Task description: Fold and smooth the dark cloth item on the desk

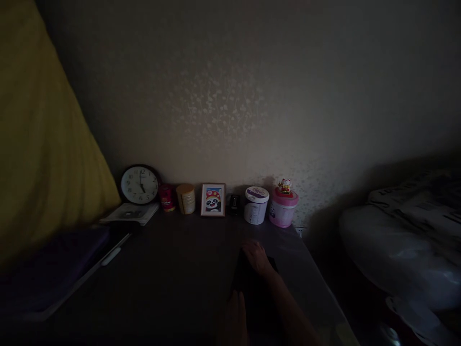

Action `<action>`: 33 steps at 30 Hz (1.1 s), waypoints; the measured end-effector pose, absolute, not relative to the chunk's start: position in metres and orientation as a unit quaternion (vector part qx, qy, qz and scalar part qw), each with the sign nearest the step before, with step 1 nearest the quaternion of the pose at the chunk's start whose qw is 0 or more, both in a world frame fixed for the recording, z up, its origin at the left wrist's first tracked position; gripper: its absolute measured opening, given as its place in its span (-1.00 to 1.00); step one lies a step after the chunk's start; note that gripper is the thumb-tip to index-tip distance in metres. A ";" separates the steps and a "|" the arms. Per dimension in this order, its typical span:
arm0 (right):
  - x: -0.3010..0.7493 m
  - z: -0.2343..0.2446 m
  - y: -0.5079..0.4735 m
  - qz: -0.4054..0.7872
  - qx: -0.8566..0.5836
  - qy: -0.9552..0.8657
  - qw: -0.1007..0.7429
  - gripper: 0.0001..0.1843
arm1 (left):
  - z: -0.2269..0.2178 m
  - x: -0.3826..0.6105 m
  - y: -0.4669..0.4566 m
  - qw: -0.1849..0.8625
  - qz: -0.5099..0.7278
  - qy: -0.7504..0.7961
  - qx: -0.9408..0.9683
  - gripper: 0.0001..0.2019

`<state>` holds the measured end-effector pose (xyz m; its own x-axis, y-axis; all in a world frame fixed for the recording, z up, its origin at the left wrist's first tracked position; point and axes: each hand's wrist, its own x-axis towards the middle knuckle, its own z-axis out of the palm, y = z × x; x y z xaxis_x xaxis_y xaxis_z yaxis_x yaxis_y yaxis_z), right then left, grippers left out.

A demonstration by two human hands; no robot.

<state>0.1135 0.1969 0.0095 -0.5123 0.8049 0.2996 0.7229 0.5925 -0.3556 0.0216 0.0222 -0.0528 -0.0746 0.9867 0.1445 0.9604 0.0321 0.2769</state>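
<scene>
A black, flat thing (261, 302) lies on the dark table near its right side; the dim light hides what kind it is. My right hand (256, 255) is at its far end, knuckles up and fingers bent down over the edge. Closer to me, my left hand (236, 312) rests along the left edge, with its fingers stretched forward. Shadow covers most of the left hand and the near part of the black thing.
Along the wall stand a round clock (139, 184), a red can (166, 198), a yellow-lidded container (186, 199), a framed panda picture (213, 200), a white tub (256, 205) and a pink tub (283, 211) bearing a lucky cat figurine (285, 186). Plastic-wrapped bundles (392, 250) lie right; a yellow curtain (43, 134) hangs left.
</scene>
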 end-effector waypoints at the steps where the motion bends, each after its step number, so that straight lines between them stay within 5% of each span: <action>1: 0.113 0.010 0.200 0.087 -0.456 -0.859 0.217 -0.65 | -0.051 0.021 0.022 0.049 0.151 0.719 0.677 -0.43; 15: 0.201 0.001 0.143 0.101 -0.661 -0.682 0.296 -0.63 | -0.045 0.020 0.015 0.066 0.162 0.700 0.692 -0.38; 33: 0.179 -0.009 0.103 0.218 -0.611 -0.679 0.344 -0.56 | -0.051 0.019 0.016 0.055 0.186 0.690 0.697 -0.41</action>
